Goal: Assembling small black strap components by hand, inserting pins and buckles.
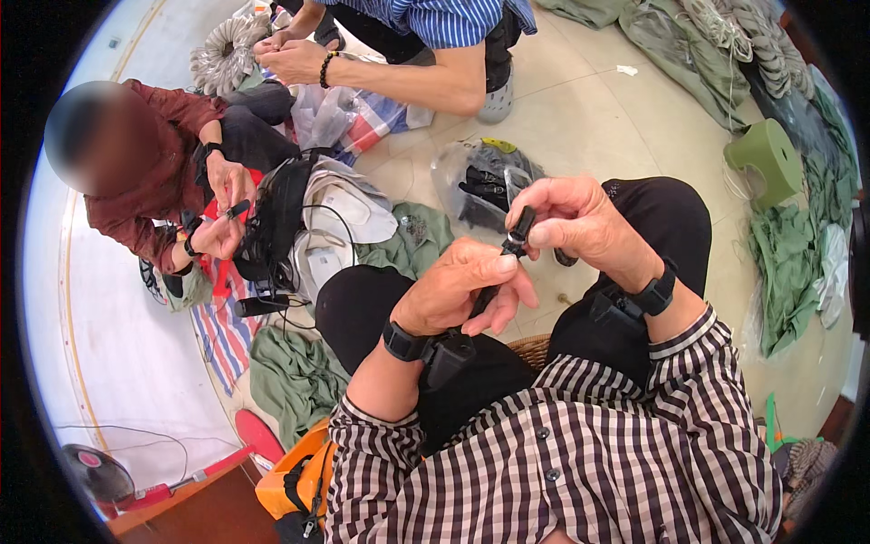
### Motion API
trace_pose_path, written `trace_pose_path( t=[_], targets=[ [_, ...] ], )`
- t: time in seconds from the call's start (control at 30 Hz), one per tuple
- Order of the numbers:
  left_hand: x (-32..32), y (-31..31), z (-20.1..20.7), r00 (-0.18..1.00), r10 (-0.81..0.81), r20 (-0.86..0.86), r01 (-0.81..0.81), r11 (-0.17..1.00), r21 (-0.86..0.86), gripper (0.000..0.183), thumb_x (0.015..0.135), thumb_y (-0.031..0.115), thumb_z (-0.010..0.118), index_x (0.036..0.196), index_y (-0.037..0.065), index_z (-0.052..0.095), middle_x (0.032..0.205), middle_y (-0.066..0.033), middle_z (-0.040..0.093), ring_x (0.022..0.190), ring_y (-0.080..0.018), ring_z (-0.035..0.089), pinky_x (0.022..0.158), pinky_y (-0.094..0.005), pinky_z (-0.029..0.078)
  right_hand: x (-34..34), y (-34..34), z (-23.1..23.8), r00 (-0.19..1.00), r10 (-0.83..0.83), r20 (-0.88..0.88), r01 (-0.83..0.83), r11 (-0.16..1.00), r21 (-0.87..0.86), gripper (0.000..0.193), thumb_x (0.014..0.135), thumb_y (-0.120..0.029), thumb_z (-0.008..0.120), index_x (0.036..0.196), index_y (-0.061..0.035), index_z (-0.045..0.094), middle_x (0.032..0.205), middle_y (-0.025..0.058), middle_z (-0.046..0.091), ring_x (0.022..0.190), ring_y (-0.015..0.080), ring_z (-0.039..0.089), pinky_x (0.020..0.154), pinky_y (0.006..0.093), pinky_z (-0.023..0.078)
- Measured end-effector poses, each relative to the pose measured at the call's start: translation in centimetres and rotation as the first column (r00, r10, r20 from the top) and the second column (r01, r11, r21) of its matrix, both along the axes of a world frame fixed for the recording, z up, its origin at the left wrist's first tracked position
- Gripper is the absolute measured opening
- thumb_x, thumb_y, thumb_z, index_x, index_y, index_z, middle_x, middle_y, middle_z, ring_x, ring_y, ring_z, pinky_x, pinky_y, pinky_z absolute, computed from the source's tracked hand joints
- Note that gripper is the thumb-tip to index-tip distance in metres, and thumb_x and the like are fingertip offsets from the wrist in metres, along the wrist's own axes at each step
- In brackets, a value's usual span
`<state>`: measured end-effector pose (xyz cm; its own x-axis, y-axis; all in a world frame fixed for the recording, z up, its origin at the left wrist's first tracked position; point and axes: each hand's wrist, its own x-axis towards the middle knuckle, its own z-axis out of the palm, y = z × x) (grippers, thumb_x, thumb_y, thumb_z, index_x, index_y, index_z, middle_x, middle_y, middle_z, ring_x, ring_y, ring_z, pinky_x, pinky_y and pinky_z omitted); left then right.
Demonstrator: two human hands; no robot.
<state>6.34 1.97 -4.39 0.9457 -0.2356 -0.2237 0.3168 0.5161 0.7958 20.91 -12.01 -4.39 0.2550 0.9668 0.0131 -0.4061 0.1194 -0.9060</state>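
Observation:
Above my lap, both hands meet at a small black plastic clip; its exact kind is too small to tell. My left hand pinches its lower end between thumb and forefinger, the other fingers curled below. A dark strip shows under the left fingers, partly hidden. From above right, my right hand grips the upper end with thumb and fingertips. Just beyond the hands, a clear plastic bag on the floor holds black pieces.
At left, a seated person handles a small black piece; another in a striped shirt works at the top. Black straps and green cloth lie left of my knee. A green stool and more cloth are right.

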Motion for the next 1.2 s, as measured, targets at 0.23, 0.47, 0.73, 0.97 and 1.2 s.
trace_pose_path(
  t=[0.23, 0.47, 0.73, 0.97, 1.2],
  targets=[
    [-1.0, -0.2, 2.2, 1.000, -0.008, 0.010, 0.006, 0.979, 0.205, 0.046, 0.090, 0.035, 0.043, 0.074, -0.004, 0.064, 0.047, -0.0060, 0.052, 0.034, -0.0092, 0.043, 0.033, -0.0231, 0.030, -0.8, -0.2, 2.3, 0.878, 0.004, 0.479, 0.012, 0.999, -0.031, 0.019, 0.077, -0.012, 0.063, 0.093, -0.0013, 0.062, 0.076, -0.0003, 0.057, 0.068, 0.0044, 0.049, 0.058, 0.0201, 0.039],
    [-0.7, -1.2, -0.5, 0.999, 0.050, 0.001, -0.050, 0.999, 0.002, 0.039, 0.089, 0.033, 0.049, 0.081, -0.003, 0.061, 0.052, -0.0063, 0.053, 0.032, -0.0071, 0.036, 0.032, -0.0205, 0.028, -1.7, -1.0, 1.4, 0.990, -0.018, 0.139, 0.041, 0.986, -0.162, 0.012, 0.080, -0.003, 0.059, 0.092, 0.0011, 0.061, 0.076, 0.0000, 0.060, 0.070, 0.0054, 0.054, 0.064, 0.0195, 0.044],
    [0.3, -0.2, -1.6, 0.964, 0.264, 0.039, -0.267, 0.951, 0.155, 0.031, 0.089, 0.031, 0.051, 0.092, 0.001, 0.058, 0.061, -0.0016, 0.053, 0.047, -0.0062, 0.046, 0.042, -0.0184, 0.034, 0.1, 0.4, -1.2, 0.963, -0.176, 0.202, 0.185, 0.982, -0.030, 0.011, 0.081, -0.005, 0.058, 0.089, 0.0018, 0.061, 0.070, 0.0010, 0.058, 0.065, 0.0085, 0.054, 0.061, 0.0214, 0.044],
    [-0.2, -0.6, -2.6, 0.958, 0.281, 0.060, -0.287, 0.945, 0.156, 0.025, 0.090, 0.027, 0.051, 0.087, 0.003, 0.057, 0.058, 0.0004, 0.050, 0.045, -0.0064, 0.044, 0.041, -0.0184, 0.033, -0.3, 0.2, -0.9, 0.936, -0.144, 0.321, 0.157, 0.988, -0.014, 0.012, 0.081, -0.006, 0.060, 0.090, 0.0019, 0.061, 0.072, 0.0004, 0.058, 0.066, 0.0072, 0.053, 0.062, 0.0205, 0.044],
    [-1.0, -1.4, -1.6, 0.961, 0.272, 0.045, -0.276, 0.953, 0.128, 0.031, 0.089, 0.034, 0.051, 0.082, 0.004, 0.054, 0.055, 0.0025, 0.046, 0.043, -0.0043, 0.039, 0.040, -0.0182, 0.028, -0.7, -0.2, -0.4, 0.948, -0.081, 0.309, 0.091, 0.996, -0.017, 0.012, 0.080, -0.004, 0.059, 0.091, -0.0007, 0.060, 0.077, -0.0005, 0.059, 0.070, 0.0068, 0.054, 0.064, 0.0215, 0.045]
  ],
)
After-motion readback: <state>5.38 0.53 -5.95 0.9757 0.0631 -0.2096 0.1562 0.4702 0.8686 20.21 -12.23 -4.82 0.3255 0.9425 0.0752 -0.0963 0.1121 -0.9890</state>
